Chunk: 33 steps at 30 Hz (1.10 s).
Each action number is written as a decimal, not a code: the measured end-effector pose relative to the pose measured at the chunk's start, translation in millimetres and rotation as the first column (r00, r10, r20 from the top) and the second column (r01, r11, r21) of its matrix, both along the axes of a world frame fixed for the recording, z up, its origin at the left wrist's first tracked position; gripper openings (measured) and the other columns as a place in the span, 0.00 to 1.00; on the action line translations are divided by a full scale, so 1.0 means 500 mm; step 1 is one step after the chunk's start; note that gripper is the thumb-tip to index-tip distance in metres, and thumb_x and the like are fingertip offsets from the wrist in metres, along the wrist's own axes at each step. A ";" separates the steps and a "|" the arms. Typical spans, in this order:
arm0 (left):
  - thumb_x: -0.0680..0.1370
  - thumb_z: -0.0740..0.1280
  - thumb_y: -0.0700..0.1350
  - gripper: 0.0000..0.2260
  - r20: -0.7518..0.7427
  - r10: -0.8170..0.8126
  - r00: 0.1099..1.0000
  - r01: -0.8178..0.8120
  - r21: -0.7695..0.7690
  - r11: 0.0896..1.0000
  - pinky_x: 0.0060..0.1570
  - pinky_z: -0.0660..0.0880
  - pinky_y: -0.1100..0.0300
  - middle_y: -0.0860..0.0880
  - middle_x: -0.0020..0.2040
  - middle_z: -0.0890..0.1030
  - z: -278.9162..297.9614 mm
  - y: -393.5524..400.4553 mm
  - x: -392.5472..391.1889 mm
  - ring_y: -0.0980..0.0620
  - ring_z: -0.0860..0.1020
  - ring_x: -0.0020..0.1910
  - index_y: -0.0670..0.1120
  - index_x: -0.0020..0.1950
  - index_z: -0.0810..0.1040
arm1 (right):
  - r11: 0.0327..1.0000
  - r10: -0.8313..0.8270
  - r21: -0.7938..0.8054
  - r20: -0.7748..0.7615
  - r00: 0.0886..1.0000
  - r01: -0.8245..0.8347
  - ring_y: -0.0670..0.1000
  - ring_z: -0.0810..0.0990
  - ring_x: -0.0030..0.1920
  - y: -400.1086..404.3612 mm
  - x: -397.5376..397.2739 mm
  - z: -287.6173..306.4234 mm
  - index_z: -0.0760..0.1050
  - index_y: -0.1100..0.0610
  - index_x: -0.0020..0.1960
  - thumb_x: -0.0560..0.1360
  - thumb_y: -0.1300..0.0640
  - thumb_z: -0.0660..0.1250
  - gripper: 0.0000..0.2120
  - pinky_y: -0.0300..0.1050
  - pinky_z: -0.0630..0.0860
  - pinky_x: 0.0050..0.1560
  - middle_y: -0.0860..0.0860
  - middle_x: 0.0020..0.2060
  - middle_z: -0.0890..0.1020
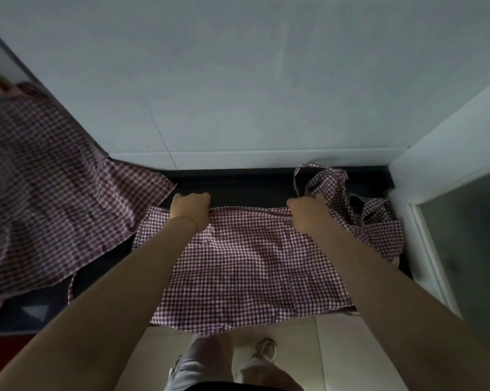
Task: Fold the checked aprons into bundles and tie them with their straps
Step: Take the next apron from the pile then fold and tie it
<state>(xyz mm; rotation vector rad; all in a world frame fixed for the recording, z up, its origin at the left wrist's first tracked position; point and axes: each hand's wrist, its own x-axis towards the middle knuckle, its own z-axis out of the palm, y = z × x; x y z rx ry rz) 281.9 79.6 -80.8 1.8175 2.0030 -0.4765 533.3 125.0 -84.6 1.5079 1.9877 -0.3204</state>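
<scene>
A purple-and-white checked apron (249,266) lies spread on a dark counter (246,184), its near edge hanging over the front. My left hand (188,208) grips the apron's far edge on the left. My right hand (308,213) grips the same edge further right. The apron's straps (327,182) lie bunched in loops beyond and to the right of my right hand. A second checked apron (43,187) is draped over the counter's left part, apart from both hands.
A pale wall (238,80) rises directly behind the counter. A white frame with a glass panel (464,235) borders the right side. Below, the floor is pale tile (337,356), with my legs and a white shoe (265,348) in view.
</scene>
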 end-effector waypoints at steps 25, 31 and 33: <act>0.79 0.54 0.67 0.39 0.005 0.209 0.978 -0.207 -0.105 0.973 0.74 0.57 0.39 0.42 0.80 0.54 -0.085 -0.057 0.177 0.37 0.55 0.78 0.44 0.81 0.48 | 0.809 -0.579 -0.100 -0.306 0.756 0.580 0.62 0.70 0.69 -0.107 0.272 -0.030 0.59 0.58 0.76 0.81 0.51 0.59 0.27 0.57 0.66 0.70 0.61 0.71 0.69; 0.79 0.57 0.64 0.37 0.027 0.216 0.976 -0.214 -0.061 0.975 0.71 0.63 0.40 0.41 0.79 0.57 -0.075 -0.073 0.210 0.36 0.56 0.76 0.49 0.81 0.48 | 0.844 -0.530 -0.066 -0.257 0.808 0.532 0.62 0.67 0.71 -0.141 0.288 -0.036 0.64 0.58 0.74 0.77 0.45 0.66 0.30 0.60 0.59 0.73 0.59 0.70 0.70; 0.78 0.61 0.64 0.39 0.122 0.177 0.977 -0.167 -0.087 0.982 0.69 0.63 0.38 0.41 0.80 0.53 -0.083 -0.096 0.246 0.36 0.55 0.77 0.51 0.81 0.47 | 0.856 -0.504 -0.062 -0.321 0.802 0.513 0.60 0.74 0.63 -0.148 0.291 -0.040 0.74 0.59 0.66 0.80 0.49 0.62 0.19 0.52 0.65 0.68 0.58 0.63 0.77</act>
